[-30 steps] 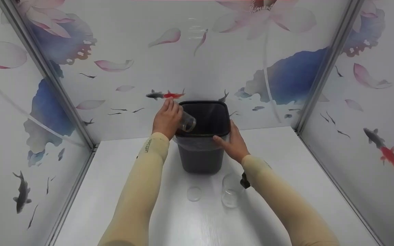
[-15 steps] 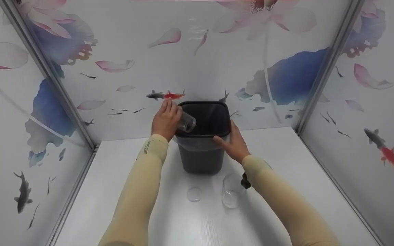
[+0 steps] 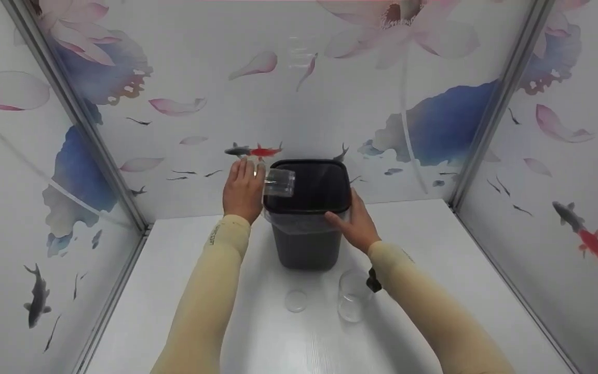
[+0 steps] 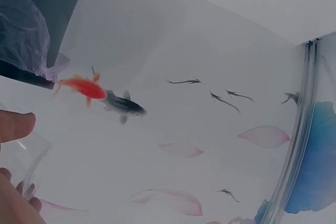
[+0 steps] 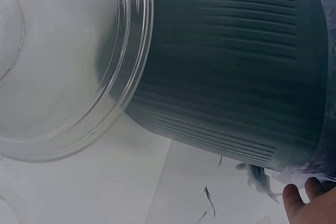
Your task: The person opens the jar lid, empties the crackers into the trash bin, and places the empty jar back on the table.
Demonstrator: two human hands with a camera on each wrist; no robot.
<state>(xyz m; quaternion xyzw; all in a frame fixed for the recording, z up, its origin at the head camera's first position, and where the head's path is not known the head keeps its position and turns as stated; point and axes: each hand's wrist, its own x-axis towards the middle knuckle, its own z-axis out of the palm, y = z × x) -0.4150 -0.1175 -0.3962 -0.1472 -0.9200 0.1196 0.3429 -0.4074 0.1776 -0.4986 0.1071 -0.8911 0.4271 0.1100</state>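
In the head view my left hand (image 3: pixel 243 192) holds a clear cup (image 3: pixel 282 183), lying roughly level with its free end above the left part of a dark trash can (image 3: pixel 307 252). My thumb and the cup's clear wall (image 4: pixel 23 156) show at the left edge of the left wrist view. At the can's right side, my right hand (image 3: pixel 357 223) grips it, thumb at the front under the rim. A clear plastic bag (image 3: pixel 299 223) hangs over the can's upper edge. What lies inside the can is too dark to tell.
On the white table (image 3: pixel 185 291), in front of the can, lies a clear round disc (image 3: pixel 296 301). A clear jar (image 3: pixel 352 296) stands beside it, near my right forearm. A flower-patterned wall panel (image 3: pixel 200 124) rises close behind the can.
The cup has turned from tilted downward into the can to about level. My left hand has moved slightly left with it. The right hand keeps its place on the can.
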